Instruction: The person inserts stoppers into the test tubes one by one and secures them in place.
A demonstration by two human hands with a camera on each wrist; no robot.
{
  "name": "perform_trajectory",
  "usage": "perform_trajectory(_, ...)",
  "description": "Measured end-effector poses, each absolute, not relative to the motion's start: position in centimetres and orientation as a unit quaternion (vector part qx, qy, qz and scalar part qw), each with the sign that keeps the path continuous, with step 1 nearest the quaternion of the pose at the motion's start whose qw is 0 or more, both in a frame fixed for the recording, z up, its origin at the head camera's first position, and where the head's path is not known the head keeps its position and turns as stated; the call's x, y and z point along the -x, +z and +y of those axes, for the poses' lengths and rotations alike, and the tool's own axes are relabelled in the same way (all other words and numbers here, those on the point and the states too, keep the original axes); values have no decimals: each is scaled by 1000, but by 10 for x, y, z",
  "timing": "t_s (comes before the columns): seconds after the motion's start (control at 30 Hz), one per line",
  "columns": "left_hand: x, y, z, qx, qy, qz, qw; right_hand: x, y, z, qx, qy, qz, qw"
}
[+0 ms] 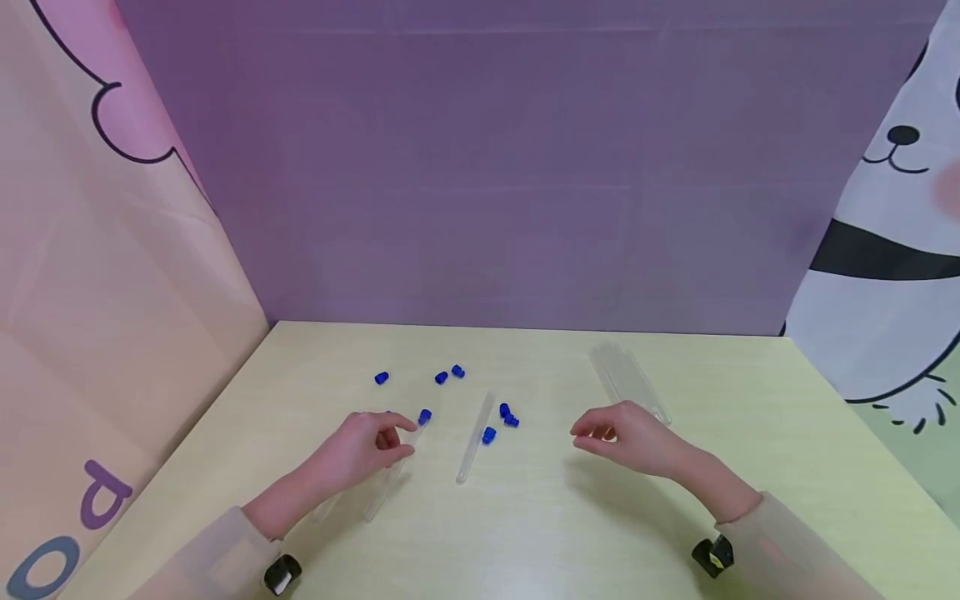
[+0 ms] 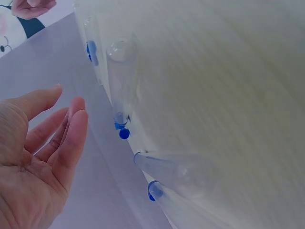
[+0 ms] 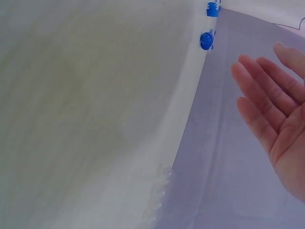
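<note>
My left hand point(image 1: 367, 448) hovers over the table's left half, fingers loosely bent, with nothing between thumb and fingertips. Beneath it lie clear test tubes point(image 1: 381, 493), partly hidden by the hand. Close to its fingertips is a blue cap point(image 1: 425, 416). In the left wrist view, that hand point(image 2: 45, 152) is relaxed and holds nothing. A single clear tube point(image 1: 476, 437) lies between the hands, with several blue caps point(image 1: 489, 436) at its right. My right hand point(image 1: 630, 437) is above the table, fingers loosely bent and holding nothing, near a group of clear tubes point(image 1: 626, 375).
Farther back on the pale table point(image 1: 540, 542) lie more blue caps point(image 1: 441, 377). A purple backdrop point(image 1: 480, 167) rises behind the table. Printed cloth panels stand at the left point(image 1: 112, 292) and right point(image 1: 885, 317).
</note>
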State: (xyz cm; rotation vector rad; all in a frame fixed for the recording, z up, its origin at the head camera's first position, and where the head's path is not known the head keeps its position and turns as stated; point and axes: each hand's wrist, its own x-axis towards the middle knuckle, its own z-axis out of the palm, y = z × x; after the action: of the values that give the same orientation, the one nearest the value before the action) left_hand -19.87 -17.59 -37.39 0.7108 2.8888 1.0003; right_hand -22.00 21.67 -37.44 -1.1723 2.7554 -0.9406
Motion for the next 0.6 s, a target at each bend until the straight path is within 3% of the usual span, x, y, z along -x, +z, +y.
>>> perform_trajectory(0.6,196,-376,-179,-233,329,915,-33,240,-373,197,392,-278,877,-7)
